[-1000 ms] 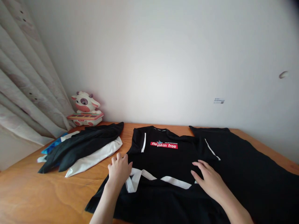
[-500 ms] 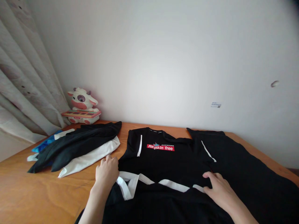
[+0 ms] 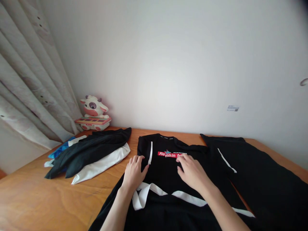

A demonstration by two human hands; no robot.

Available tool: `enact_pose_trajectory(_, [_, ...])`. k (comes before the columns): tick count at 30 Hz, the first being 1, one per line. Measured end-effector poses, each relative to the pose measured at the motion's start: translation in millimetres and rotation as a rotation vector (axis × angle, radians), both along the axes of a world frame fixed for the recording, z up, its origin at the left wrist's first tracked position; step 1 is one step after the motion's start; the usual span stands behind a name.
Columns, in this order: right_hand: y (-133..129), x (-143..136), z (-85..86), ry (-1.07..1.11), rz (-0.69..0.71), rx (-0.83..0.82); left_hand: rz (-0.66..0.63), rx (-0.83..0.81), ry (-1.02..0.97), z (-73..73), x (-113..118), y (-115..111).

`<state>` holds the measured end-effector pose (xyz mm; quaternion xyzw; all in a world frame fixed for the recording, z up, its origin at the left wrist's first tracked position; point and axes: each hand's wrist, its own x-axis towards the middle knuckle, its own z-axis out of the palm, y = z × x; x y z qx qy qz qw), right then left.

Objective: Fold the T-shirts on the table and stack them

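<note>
A black short-sleeved garment (image 3: 166, 173) lies spread front side up, its neckline toward the wall. Across its chest is a red print reading "Remain free", partly covered by my right hand. White stripes run along both sleeves. A white fabric band (image 3: 189, 198) crosses its middle in loose twists, with a loop at the left. My left hand (image 3: 134, 170) rests at the garment's left side near the sleeve stripe, thumb apart from the fingers. Over the chest, my right hand (image 3: 190, 168) is loosely bent with thumb and fingers apart. Neither hand grips cloth.
Another black garment (image 3: 264, 173) lies on the right of the wooden table (image 3: 29, 195). At the left is a pile of black, white and blue clothes (image 3: 93, 150). A cow-shaped toy keyboard (image 3: 95, 114) stands behind it, beside a curtain (image 3: 31, 73) and the wall.
My right hand has moved left and up from the right end of the white band to the chest print. My left hand has moved up toward the sleeve. The view has shifted slightly left.
</note>
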<state>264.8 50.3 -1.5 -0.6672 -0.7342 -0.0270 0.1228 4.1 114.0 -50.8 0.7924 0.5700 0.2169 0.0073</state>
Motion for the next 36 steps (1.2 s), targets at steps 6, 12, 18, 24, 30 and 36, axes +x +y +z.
enact_pose_trajectory(6, [73,-55,-42.5,0.247,0.162,0.149,0.011,-0.050,-0.030,-8.0,-1,5])
enact_pose_trajectory(12, [78,-59,-74.3,0.402,0.170,0.194,0.119,-0.075,0.015,-5.0,11,5])
enact_pose_trajectory(18, [79,-54,-77.2,0.490,0.170,0.195,0.212,-0.191,0.153,12.7,52,40])
enact_pose_trajectory(24, [81,-54,-78.5,0.510,0.164,0.202,0.190,-0.135,0.012,3.6,75,84])
enact_pose_trajectory(30, [83,-53,-80.7,0.531,0.174,0.200,0.161,-0.151,-0.270,-10.4,56,99])
enact_pose_trajectory(36, [81,-51,-78.3,0.531,0.184,0.165,0.271,-0.202,-0.785,-16.7,30,117])
